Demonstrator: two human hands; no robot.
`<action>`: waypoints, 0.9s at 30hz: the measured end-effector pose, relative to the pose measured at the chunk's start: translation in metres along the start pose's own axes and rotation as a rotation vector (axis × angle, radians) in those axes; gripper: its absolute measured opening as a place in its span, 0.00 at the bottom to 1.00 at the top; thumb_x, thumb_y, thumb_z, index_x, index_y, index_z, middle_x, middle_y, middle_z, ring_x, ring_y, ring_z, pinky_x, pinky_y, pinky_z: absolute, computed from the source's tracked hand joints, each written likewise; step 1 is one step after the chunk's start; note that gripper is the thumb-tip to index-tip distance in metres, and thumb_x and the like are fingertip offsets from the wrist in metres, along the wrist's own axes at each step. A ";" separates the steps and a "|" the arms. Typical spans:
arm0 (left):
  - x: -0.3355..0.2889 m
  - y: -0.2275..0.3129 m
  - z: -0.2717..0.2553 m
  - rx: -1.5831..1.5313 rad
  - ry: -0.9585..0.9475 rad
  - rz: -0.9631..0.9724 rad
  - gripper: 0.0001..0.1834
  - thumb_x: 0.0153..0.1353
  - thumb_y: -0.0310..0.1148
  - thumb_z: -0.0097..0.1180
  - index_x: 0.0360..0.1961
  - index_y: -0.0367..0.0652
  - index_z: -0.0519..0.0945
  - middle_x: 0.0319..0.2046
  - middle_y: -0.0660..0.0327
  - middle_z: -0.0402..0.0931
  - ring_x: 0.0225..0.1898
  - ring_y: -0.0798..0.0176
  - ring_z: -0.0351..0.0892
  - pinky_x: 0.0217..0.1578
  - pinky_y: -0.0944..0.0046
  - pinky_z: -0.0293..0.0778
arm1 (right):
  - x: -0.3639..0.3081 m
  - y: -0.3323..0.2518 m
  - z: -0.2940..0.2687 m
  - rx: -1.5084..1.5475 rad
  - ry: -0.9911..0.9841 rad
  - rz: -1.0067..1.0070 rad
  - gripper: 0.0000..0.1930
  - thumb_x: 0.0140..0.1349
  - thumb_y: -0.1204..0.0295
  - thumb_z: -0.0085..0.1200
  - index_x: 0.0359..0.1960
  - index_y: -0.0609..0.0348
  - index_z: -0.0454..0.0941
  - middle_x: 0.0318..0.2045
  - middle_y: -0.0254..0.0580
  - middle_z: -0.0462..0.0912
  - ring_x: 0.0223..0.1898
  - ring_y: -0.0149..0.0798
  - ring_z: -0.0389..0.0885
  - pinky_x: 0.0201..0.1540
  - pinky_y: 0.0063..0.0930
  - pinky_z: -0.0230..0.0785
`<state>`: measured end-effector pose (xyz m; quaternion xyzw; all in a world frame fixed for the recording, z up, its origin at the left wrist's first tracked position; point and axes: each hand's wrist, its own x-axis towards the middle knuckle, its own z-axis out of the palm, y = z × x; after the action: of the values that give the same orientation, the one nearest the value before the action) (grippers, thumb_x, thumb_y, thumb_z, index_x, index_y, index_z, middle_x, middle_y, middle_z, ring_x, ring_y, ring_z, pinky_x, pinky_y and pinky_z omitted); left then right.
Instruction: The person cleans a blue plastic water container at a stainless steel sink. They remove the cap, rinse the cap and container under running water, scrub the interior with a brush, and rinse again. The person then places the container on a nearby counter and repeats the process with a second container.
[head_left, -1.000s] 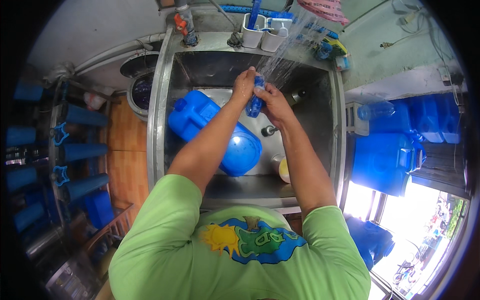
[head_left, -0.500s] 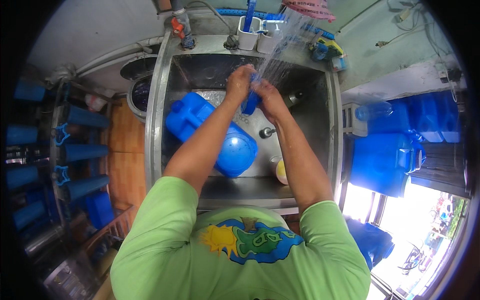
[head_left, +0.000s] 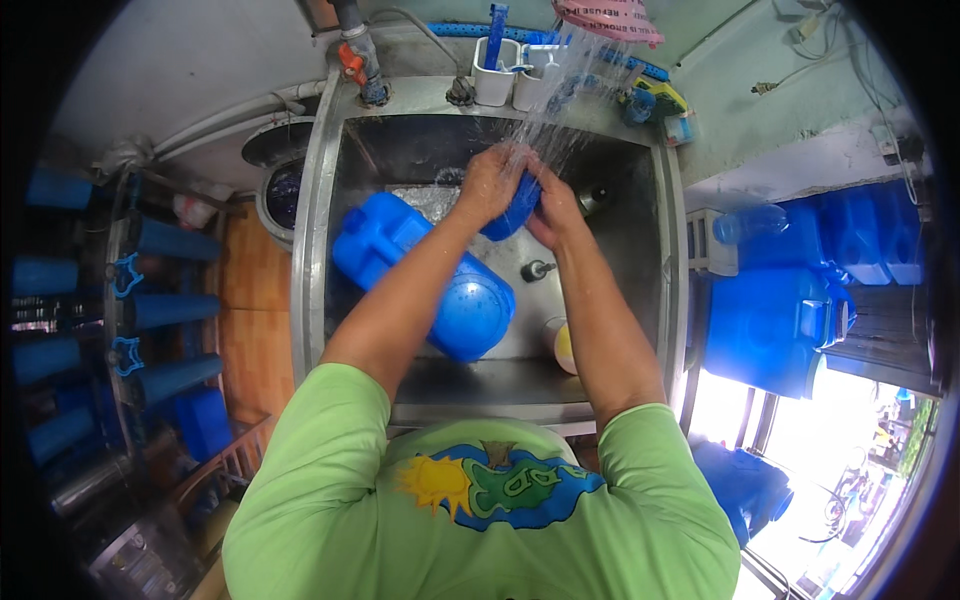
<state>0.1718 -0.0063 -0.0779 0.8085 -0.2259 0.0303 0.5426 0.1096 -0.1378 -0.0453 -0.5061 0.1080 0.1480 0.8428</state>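
Note:
Under a spray of water [head_left: 560,95], both hands are around a round blue cap [head_left: 512,212] above the steel sink [head_left: 312,250]. My left hand [head_left: 492,185] grips its left and far side, and the spray partly blurs the fingertips. Along the right edge, my right hand [head_left: 552,208] is closed on the same cap. A large blue water jug [head_left: 470,310] lies on its side in the sink, below and left of my hands, partly behind my left forearm. Next to my right forearm rests a white and yellow cup-like thing [head_left: 562,345], half hidden.
Metal fittings [head_left: 538,270] stand up from the sink floor. White holders [head_left: 494,78] with a blue-handled tool and an orange-handled valve pipe [head_left: 355,65] line the back ledge. More blue jugs [head_left: 765,325] stand to the right; a rack with blue jugs [head_left: 175,240] is at left.
The blue cap has turned, so more of its broad face shows. My right hand has shifted slightly right and down along its edge. The jug has stayed nearly in place.

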 end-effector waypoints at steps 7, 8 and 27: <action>-0.007 -0.013 -0.011 -0.146 0.202 -0.335 0.25 0.72 0.53 0.50 0.51 0.41 0.82 0.47 0.45 0.83 0.52 0.42 0.82 0.55 0.54 0.73 | 0.006 -0.010 -0.015 -0.410 -0.035 -0.121 0.18 0.67 0.64 0.61 0.53 0.61 0.80 0.39 0.35 0.84 0.36 0.30 0.79 0.40 0.28 0.73; -0.010 -0.011 -0.012 -0.097 0.225 -0.308 0.26 0.72 0.54 0.51 0.51 0.41 0.82 0.48 0.45 0.83 0.52 0.42 0.81 0.55 0.54 0.73 | 0.010 -0.011 -0.019 -0.467 -0.041 -0.124 0.18 0.67 0.63 0.61 0.52 0.62 0.80 0.38 0.36 0.84 0.35 0.32 0.79 0.40 0.29 0.73; -0.294 0.080 -0.182 0.926 0.179 -0.763 0.28 0.67 0.53 0.53 0.63 0.51 0.76 0.62 0.50 0.73 0.63 0.44 0.72 0.64 0.46 0.66 | 0.062 0.019 -0.058 -1.998 -0.379 -0.861 0.17 0.68 0.61 0.54 0.54 0.52 0.82 0.54 0.51 0.82 0.54 0.57 0.80 0.56 0.48 0.72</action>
<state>-0.0875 0.2290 -0.0206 0.9788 0.1630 -0.0032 0.1238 0.1586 -0.1725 -0.1081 -0.9236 -0.3764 -0.0619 0.0384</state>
